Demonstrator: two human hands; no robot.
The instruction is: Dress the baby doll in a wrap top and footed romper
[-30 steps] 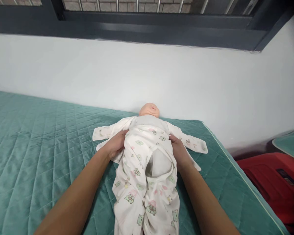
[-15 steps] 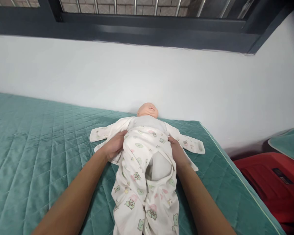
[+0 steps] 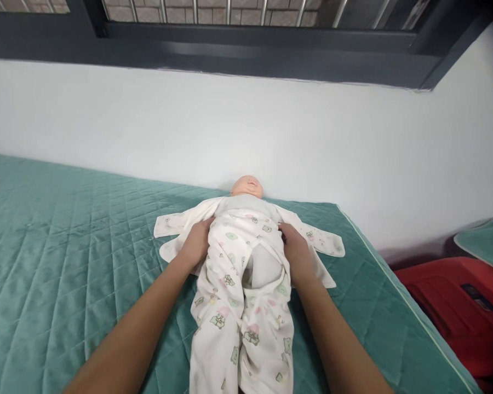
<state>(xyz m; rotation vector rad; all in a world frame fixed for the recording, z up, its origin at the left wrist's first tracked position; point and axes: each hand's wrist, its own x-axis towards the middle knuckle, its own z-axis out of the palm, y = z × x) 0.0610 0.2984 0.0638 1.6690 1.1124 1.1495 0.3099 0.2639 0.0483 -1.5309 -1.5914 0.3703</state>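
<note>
A baby doll (image 3: 247, 187) lies on its back, head toward the wall, with a plain pale cloth body. It wears white baby pants (image 3: 219, 290) printed with green animals, which have an opening at the crotch. A white printed baby jacket (image 3: 324, 241) is spread beneath the doll, sleeves out to both sides. My left hand (image 3: 198, 241) is closed on the pants' waist at the left side. At the right side my right hand (image 3: 296, 249) grips the same waistband. The fingertips of both hands are partly hidden by cloth.
The doll lies on a green quilted bed cover (image 3: 86, 246), whose edge runs down the right. A white wall (image 3: 189, 126) stands behind, below a dark window frame (image 3: 230, 52) with metal bars. Beyond the bed's right edge is a red plastic chair (image 3: 447, 295).
The pants' waist has shifted slightly up the doll's body. My right hand has moved a little left and up, while my left hand stays at the waist.
</note>
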